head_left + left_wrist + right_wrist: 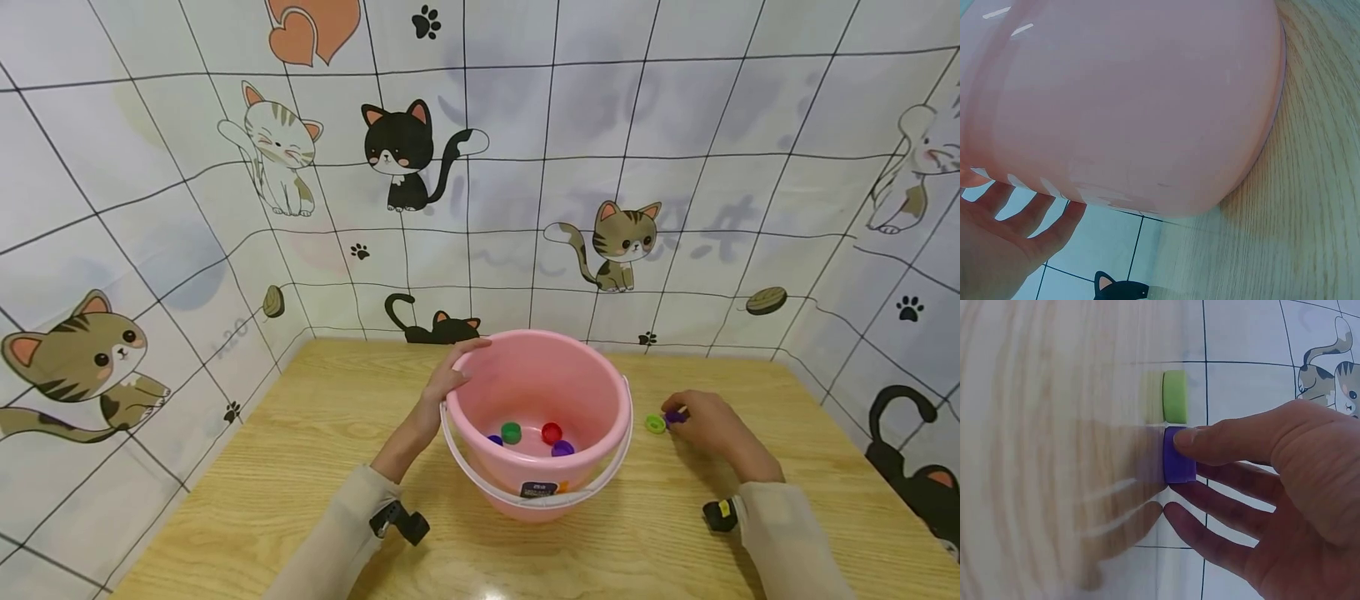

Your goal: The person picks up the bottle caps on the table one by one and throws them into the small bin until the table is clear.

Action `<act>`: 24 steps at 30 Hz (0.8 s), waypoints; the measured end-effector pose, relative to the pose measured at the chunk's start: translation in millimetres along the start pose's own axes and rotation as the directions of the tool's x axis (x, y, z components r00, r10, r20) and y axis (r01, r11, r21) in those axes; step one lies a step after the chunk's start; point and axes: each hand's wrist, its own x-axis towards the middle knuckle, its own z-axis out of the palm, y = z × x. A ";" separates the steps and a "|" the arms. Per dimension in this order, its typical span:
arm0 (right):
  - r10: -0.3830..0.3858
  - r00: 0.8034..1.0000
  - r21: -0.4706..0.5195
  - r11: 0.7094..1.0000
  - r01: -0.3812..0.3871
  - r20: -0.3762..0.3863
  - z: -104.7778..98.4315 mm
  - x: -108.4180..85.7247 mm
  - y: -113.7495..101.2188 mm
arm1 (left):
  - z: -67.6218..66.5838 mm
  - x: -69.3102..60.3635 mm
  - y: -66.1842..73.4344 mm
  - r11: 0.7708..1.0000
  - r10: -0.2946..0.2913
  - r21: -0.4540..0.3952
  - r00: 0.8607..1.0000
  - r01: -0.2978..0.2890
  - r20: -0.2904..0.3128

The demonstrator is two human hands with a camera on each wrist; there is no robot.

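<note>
The purple cap (676,416) is on the wooden table (352,408), to the right of the pink bucket (542,367) and apart from it. The right hand (708,423) pinches this cap: in the right wrist view the thumb presses its near face, with a finger behind it. Two lower fingers are spread apart, and the tip of the lowest touches the glossy tabletop. A light green cap (655,424) lies just beside the purple one, on the side toward the bucket.

The left hand (442,383) holds the bucket at the left of its rim. Its thumb is at the rim, and the left wrist view shows several fingers, spaced apart, against the outer wall. The bucket stands on the table, its white handle (540,502) hanging down across the front, over a dark label (538,489).

Inside, on the bucket's floor, are a green cap (511,432), a red cap (551,433) and a second purple cap (562,448) near the front wall. A blue piece (495,440) at the left is mostly hidden by the rim; it is probably another cap, though too little shows to be sure. Behind the table hangs a white gridded cloth (510,200) printed with cartoon cats.
</note>
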 end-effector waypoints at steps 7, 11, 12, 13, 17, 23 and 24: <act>-0.048 0.998 -0.008 0.999 0.048 -0.035 -0.3 -1.4 3.4 | -1.3 1.0 -1.7 1.000 0.009 0.008 1.000 -0.009 -0.001; -0.048 0.998 0.005 0.999 0.048 -0.044 -2.8 -3.8 4.0 | -1.3 1.8 -0.6 1.000 0.010 0.001 1.000 -0.010 0.003; -0.043 0.998 0.007 0.999 0.043 -0.042 -3.5 -4.3 4.0 | -1.2 1.9 -0.2 1.000 0.010 -0.003 1.000 -0.010 0.004; -0.040 0.998 0.012 0.999 0.041 -0.038 -4.3 -4.6 4.0 | -1.0 1.9 0.2 1.000 0.009 -0.005 1.000 -0.009 0.007; -0.007 1.000 0.033 0.999 0.008 -0.005 -6.6 -5.1 2.2 | -0.7 1.4 0.2 1.000 0.011 -0.009 1.000 -0.011 0.009; 0.026 0.999 0.042 0.999 -0.027 0.025 -7.5 -4.9 -1.0 | -1.1 0.0 -2.2 1.000 0.005 -0.002 1.000 -0.005 0.003; 0.029 0.999 0.040 0.999 -0.030 0.027 -7.6 -4.9 -1.4 | -1.1 0.0 -2.6 1.000 0.004 -0.003 1.000 -0.004 0.003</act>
